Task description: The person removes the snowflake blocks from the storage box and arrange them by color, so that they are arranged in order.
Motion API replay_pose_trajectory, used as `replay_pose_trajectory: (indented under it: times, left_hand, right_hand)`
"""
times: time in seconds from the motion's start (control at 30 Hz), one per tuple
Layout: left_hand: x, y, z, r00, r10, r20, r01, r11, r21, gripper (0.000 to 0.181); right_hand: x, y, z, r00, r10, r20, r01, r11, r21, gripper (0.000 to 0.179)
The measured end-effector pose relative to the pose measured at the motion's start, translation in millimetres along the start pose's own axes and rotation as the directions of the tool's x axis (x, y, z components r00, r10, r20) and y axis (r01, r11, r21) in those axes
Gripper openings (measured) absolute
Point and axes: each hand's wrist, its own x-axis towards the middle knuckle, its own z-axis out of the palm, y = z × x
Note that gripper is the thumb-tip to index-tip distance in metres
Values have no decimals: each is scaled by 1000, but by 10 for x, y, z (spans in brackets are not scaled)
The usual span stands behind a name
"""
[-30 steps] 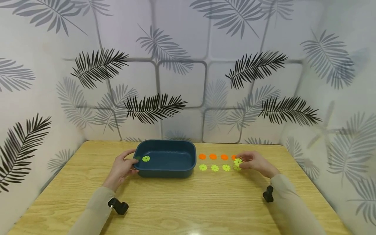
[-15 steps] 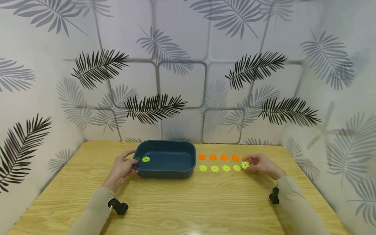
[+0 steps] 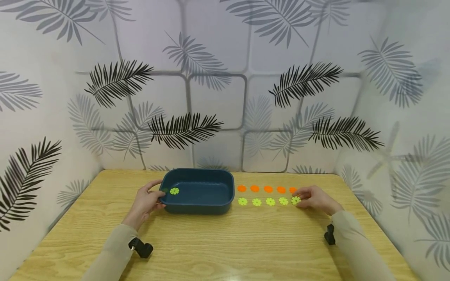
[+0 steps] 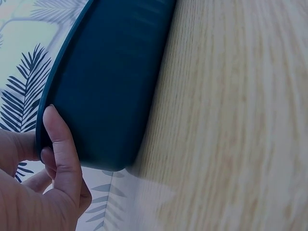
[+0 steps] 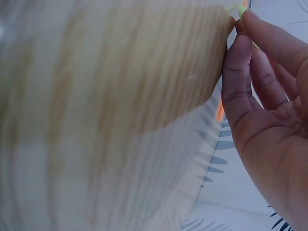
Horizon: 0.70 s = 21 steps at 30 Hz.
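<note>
My left hand (image 3: 147,200) grips the left end of a dark blue rectangular basin (image 3: 197,208), fingers and thumb over its rim; the left wrist view shows the same grip (image 4: 60,168). One yellow-green flower-shaped cutout (image 3: 174,191) is at the basin's left inside. To the basin's right, my right hand (image 3: 316,199) pinches another yellow-green flower cutout (image 3: 295,200) at the right end of a row of matching flowers (image 3: 270,201). In the right wrist view only a sliver of it shows at the fingertips. A bit of orange (image 5: 220,111) appears behind that hand.
Behind the green row runs a row of orange round cutouts (image 3: 268,189); the rightmost orange cutout (image 3: 293,190) is partly covered by my fingers. The wooden table (image 3: 225,242) ends at a leaf-patterned wall (image 3: 218,148). Each wrist carries a small black camera (image 3: 143,248).
My right hand has moved right and slightly down, bringing a flower cutout to the green row's right end. More of the orange row now shows. The left hand and basin stay put.
</note>
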Motion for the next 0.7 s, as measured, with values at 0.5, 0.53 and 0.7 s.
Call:
replay_pose_trajectory:
  times: [0.5, 0.53, 0.7]
  left_hand:
    - [14, -3, -3, 1000, 0, -9, 0, 1000, 14, 55]
    - [13, -3, -2, 1000, 1, -9, 0, 1000, 15, 55]
    - [12, -1, 3, 1000, 2, -9, -2, 1000, 15, 55]
  right_hand:
    - [-27, 33, -23, 999, -49, -17, 48, 994, -95, 36]
    - [-27, 36, -24, 999, -52, -15, 50, 994, -99, 37]
    - [-23, 53, -31, 999, -52, -1, 51, 991, -120, 37]
